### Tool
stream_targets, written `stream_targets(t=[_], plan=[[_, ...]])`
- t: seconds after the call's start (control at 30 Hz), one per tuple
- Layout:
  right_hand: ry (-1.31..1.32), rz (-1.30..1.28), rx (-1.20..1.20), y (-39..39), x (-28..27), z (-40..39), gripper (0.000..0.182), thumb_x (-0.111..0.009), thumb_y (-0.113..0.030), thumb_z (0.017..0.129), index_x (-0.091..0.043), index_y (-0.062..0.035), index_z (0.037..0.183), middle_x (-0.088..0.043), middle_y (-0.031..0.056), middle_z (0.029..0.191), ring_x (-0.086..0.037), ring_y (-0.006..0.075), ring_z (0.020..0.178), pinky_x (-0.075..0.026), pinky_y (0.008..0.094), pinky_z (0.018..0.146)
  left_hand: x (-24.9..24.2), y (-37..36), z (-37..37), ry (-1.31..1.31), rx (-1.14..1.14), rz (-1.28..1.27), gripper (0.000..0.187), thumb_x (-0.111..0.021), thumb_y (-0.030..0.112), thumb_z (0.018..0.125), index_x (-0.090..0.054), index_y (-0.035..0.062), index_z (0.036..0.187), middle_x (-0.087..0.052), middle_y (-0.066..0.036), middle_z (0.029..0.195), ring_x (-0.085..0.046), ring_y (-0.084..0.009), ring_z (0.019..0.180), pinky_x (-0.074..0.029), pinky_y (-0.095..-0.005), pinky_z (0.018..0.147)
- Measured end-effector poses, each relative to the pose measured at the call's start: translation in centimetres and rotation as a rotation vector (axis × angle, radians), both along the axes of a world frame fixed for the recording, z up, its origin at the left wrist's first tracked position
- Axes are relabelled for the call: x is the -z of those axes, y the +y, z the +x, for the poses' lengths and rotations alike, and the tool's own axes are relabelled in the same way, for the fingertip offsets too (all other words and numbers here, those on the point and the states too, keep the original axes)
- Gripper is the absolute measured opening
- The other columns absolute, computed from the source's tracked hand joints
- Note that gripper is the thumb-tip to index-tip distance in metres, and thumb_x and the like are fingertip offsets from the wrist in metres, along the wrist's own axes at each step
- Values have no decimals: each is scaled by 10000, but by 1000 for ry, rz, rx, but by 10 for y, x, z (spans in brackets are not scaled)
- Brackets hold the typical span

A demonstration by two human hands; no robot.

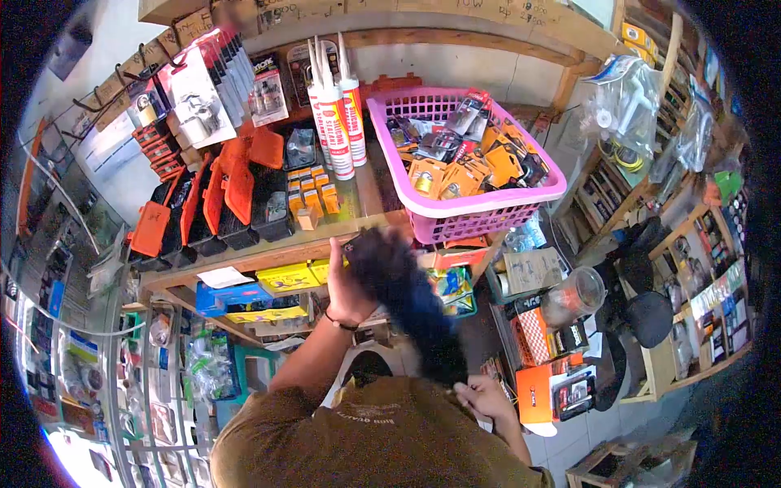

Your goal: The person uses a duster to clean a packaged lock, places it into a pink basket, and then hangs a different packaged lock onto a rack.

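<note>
A dark feather-like duster point(415, 305), blurred by motion, slants down from the middle of the view toward the lower right. My left hand point(347, 286) is raised beside its upper end, against a small dark object; the fingers are partly hidden behind it. My right hand point(486, 396) is closed around the duster's lower end, near my shirt. Just beyond the duster stands a pink basket point(480, 201) full of packaged items. White and red sealant tubes point(333, 130) stand upright to the basket's left.
Black bins with orange lids point(236, 183) and small orange boxes point(313, 195) line the wooden shelf at the left. Yellow boxes point(289, 278) lie below its edge. At the right are a clear jar point(579, 291), an orange box point(534, 393) and packed shelves point(708, 285).
</note>
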State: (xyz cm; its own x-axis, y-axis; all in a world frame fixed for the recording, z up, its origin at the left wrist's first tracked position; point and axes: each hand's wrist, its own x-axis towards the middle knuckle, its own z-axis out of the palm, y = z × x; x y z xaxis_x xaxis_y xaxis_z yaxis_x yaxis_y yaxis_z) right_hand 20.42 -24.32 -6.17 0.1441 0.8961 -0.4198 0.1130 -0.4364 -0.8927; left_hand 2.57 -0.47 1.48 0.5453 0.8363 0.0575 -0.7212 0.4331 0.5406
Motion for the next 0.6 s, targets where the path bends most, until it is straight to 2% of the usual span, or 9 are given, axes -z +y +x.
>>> stream_targets(t=[0.07,0.1,0.2,0.27,0.3,0.37,0.47,0.53,0.6], plan=[[-121,23,-235,-1,4,4,314,-528,-208,855,-510,-50,585,-484,-7,510,-393,58,389,-291,229,364,21,12,-3,-279,319,80,893,-317,726,715,-281,52,1299,-328,-212,1299,-338,-365,1186,-244,-508,990],[5,83,-133,-3,13,4,302,-535,-206,851,-522,-47,595,-489,-10,510,-411,66,414,-311,237,385,15,7,-2,-270,314,121,868,-297,715,731,-297,53,1294,-343,-202,1293,-341,-354,1188,-247,-489,994],[-57,19,22,-3,8,1,302,-545,-203,846,-522,-38,593,-495,-7,507,-420,72,415,-312,235,384,-7,-7,0,-112,115,-94,866,-283,711,737,-276,58,1307,-338,-204,1296,-340,-359,1188,-252,-489,989],[-32,34,-80,-5,10,5,298,-546,-200,846,-526,-36,598,-495,-6,505,-421,72,413,-310,233,381,5,-1,-1,-102,108,-98,867,-292,713,732,-282,63,1306,-345,-194,1296,-339,-356,1189,-247,-490,991],[-5,51,-180,-6,10,6,293,-546,-197,845,-530,-33,603,-495,-5,503,-423,72,411,-309,231,377,9,3,-2,-177,218,1,868,-299,716,728,-288,67,1304,-350,-186,1296,-337,-355,1190,-244,-490,992],[6,64,-109,-5,7,4,287,-546,-192,845,-535,-32,608,-495,-6,503,-426,71,417,-314,229,385,14,4,-4,-256,316,81,869,-321,723,714,-315,73,1291,-362,-170,1294,-332,-349,1195,-238,-492,994],[20,-13,-44,-4,-4,2,283,-546,-189,844,-540,-31,609,-496,-5,504,-435,69,433,-325,226,406,-9,-10,-2,-34,31,-57,867,-321,726,713,-328,71,1281,-362,-173,1291,-335,-350,1193,-243,-499,993],[26,-98,-51,-4,-1,4,286,-547,-189,844,-540,-31,605,-498,-4,504,-440,69,442,-331,226,419,6,0,-6,-80,46,-80,871,-324,728,711,-321,72,1284,-351,-164,1301,-336,-349,1193,-245,-504,992],[11,56,-247,-4,12,10,337,-549,-206,844,-507,-32,558,-494,6,491,-453,71,454,-340,228,436,10,9,-9,-260,344,124,879,-325,731,707,-311,72,1289,-336,-154,1314,-336,-347,1194,-246,-507,990]])
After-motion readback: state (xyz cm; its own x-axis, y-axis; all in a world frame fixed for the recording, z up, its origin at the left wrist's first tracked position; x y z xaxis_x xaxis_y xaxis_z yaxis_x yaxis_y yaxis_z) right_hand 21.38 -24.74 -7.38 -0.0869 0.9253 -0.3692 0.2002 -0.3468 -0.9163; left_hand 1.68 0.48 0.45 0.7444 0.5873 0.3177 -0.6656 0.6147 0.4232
